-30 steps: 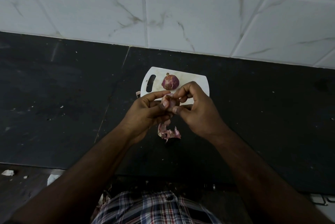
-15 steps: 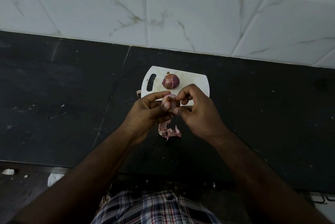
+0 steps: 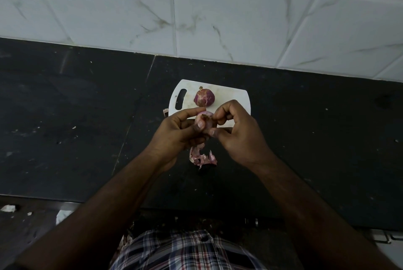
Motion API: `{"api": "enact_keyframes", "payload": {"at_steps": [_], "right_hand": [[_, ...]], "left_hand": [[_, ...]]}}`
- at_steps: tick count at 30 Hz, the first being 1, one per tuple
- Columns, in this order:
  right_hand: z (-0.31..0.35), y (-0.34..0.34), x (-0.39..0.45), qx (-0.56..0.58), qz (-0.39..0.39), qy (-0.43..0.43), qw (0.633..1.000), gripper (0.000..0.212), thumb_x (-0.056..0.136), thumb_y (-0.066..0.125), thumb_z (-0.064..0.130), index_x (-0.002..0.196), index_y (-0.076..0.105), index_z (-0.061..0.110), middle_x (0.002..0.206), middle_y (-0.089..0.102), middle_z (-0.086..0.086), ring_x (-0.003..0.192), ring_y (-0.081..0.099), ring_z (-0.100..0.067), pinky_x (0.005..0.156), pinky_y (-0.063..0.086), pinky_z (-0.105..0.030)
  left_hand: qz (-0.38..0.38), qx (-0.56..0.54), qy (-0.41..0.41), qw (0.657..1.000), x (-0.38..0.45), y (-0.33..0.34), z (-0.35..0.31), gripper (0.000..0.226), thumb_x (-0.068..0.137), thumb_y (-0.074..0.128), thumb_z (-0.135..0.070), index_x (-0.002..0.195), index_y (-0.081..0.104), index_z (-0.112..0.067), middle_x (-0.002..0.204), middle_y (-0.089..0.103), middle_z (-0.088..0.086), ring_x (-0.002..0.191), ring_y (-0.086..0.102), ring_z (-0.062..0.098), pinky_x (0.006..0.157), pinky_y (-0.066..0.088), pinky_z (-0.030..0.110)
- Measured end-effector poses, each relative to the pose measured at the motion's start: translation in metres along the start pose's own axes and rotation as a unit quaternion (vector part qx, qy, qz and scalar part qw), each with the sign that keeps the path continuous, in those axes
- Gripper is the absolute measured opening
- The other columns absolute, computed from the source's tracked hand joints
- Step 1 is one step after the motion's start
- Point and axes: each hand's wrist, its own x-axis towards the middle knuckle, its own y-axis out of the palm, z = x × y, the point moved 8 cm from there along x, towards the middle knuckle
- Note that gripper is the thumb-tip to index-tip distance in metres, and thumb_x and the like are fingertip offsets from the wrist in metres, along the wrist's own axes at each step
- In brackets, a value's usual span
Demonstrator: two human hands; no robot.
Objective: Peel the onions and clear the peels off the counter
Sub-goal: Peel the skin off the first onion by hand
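Observation:
My left hand grips a small pale purple onion above the near edge of a white cutting board. My right hand pinches at the onion's side with curled fingers and thumb. A second onion, still in its reddish skin, lies on the board just beyond my hands. A curl of loose pink peels rests on the black counter right below my hands. One small peel scrap lies at the board's left edge.
A white marble-patterned tiled wall rises behind the counter. The board's handle slot faces left. White scraps lie on the lower ledge at the left. My checked shirt shows at the bottom.
Both hands have stayed over the board's near edge. The onion has turned a little in my fingers and shows more of its pale surface. The peel pile has not moved.

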Motion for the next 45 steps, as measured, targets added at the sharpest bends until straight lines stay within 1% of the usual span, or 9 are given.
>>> {"api": "enact_keyframes", "payload": {"at_steps": [8,13,17,25,29,33,37,40,45], "right_hand": [[0.007,0.002,0.0,-0.062,-0.003,-0.033,0.998,0.029,0.081,0.074,0.002,0.083,0.051,0.02,0.078,0.056,0.01,0.082,0.056,-0.011,0.072,0.055,-0.041],[0.005,-0.009,0.005,0.018,-0.031,-0.007,0.999,0.03,0.078,0.078,0.005,0.088,0.053,0.018,0.092,0.063,0.001,0.09,0.059,-0.012,0.077,0.051,-0.021],[0.006,-0.009,0.007,0.032,-0.024,-0.008,0.999,0.031,0.08,0.077,0.003,0.089,0.053,0.02,0.094,0.062,0.002,0.093,0.058,-0.007,0.069,0.053,-0.017],[0.003,-0.006,0.007,-0.035,-0.034,-0.035,0.998,0.031,0.081,0.075,0.002,0.089,0.052,0.022,0.086,0.056,0.011,0.089,0.06,-0.012,0.071,0.056,-0.032],[0.006,-0.001,0.007,-0.072,-0.018,-0.051,0.996,0.03,0.083,0.07,0.0,0.084,0.05,0.022,0.081,0.054,0.012,0.081,0.056,-0.008,0.069,0.05,-0.029],[0.004,-0.002,0.01,-0.035,-0.005,-0.03,0.999,0.025,0.083,0.072,0.003,0.086,0.053,0.018,0.083,0.058,0.007,0.085,0.059,-0.011,0.072,0.055,-0.032],[0.002,-0.018,0.015,0.036,-0.051,0.0,0.998,0.025,0.082,0.077,0.011,0.091,0.057,0.024,0.098,0.068,0.007,0.095,0.062,-0.01,0.071,0.055,-0.024],[0.005,-0.017,0.014,0.007,-0.056,-0.017,0.998,0.019,0.084,0.074,0.008,0.094,0.062,0.018,0.094,0.071,0.008,0.094,0.067,-0.01,0.072,0.06,-0.032],[0.012,-0.015,0.007,-0.048,-0.101,-0.051,0.992,0.017,0.084,0.075,0.011,0.095,0.062,0.013,0.089,0.07,0.007,0.083,0.068,-0.007,0.073,0.058,-0.031]], "left_hand": [[0.003,0.007,0.019,1.0,0.001,0.003,-0.007,0.045,0.083,0.068,-0.016,0.127,0.063,-0.011,0.092,0.077,0.007,0.08,0.072,0.018,0.072,0.06,0.027],[0.013,0.009,0.019,1.0,0.003,0.003,-0.015,0.048,0.084,0.068,-0.015,0.131,0.06,-0.008,0.093,0.076,0.009,0.079,0.072,0.019,0.07,0.059,0.026],[0.011,-0.006,0.016,1.0,0.003,0.005,-0.009,0.048,0.084,0.068,-0.014,0.131,0.06,-0.008,0.094,0.075,0.011,0.081,0.071,0.021,0.072,0.06,0.028],[0.007,0.002,0.011,1.0,0.004,0.006,-0.007,0.048,0.082,0.069,-0.017,0.128,0.062,-0.01,0.096,0.077,0.009,0.084,0.072,0.021,0.073,0.059,0.029],[-0.001,0.001,0.014,1.0,0.006,0.005,-0.009,0.049,0.081,0.071,-0.016,0.129,0.062,-0.008,0.096,0.076,0.01,0.085,0.072,0.022,0.075,0.06,0.031],[0.004,0.005,0.004,1.0,0.008,0.003,-0.01,0.049,0.082,0.07,-0.016,0.13,0.062,-0.009,0.096,0.076,0.011,0.083,0.072,0.023,0.071,0.058,0.028],[0.014,0.001,-0.002,1.0,0.008,0.005,-0.011,0.049,0.084,0.069,-0.016,0.131,0.061,-0.009,0.103,0.073,0.014,0.085,0.07,0.023,0.072,0.059,0.028],[0.007,0.009,-0.002,1.0,0.007,0.005,-0.008,0.053,0.078,0.071,-0.016,0.13,0.062,-0.01,0.105,0.071,0.015,0.087,0.069,0.025,0.074,0.059,0.03],[-0.007,0.011,0.003,1.0,0.009,0.004,-0.006,0.054,0.075,0.075,-0.014,0.127,0.063,-0.008,0.103,0.071,0.016,0.08,0.071,0.022,0.069,0.059,0.028]]}}
